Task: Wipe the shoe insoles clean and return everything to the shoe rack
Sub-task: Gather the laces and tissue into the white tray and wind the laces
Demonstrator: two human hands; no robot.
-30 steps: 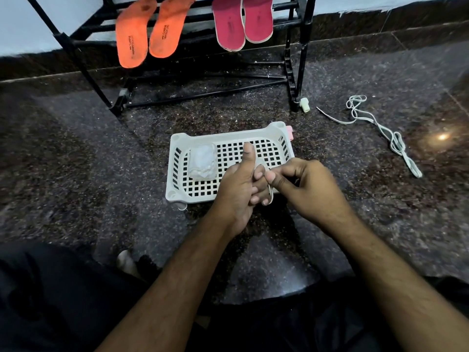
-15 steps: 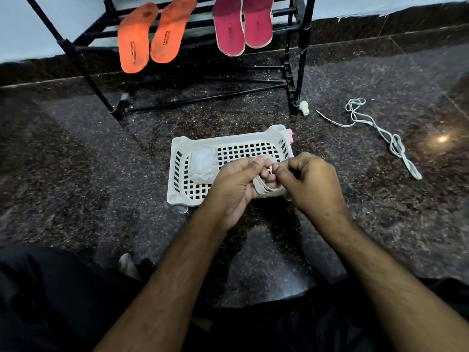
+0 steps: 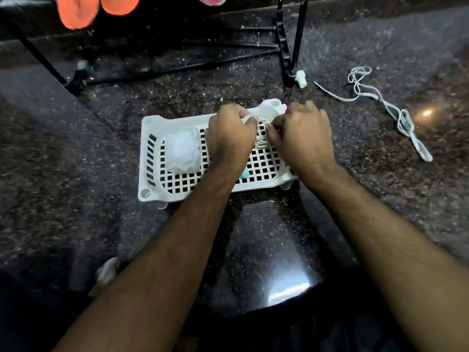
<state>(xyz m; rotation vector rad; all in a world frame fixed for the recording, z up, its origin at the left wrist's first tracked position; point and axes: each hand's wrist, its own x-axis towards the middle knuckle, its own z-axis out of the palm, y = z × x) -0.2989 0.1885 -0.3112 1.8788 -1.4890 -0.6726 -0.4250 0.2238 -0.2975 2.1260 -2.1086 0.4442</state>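
The shoe rack is standing at the floor's far edge, orange insoles resting on it. Nearer, the white basket is sitting under both hands. The left hand and right hand are curling round a coiled shoelace above the basket's far-right corner, equally near it; another lace is lying well right.

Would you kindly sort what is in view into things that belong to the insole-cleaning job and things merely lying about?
Part of the job:
- orange insoles on the shoe rack
- white basket holding a white wad
- coiled lace held by the left hand and right hand

Lying about:
- loose lace on the floor
- small white piece by the rack's foot
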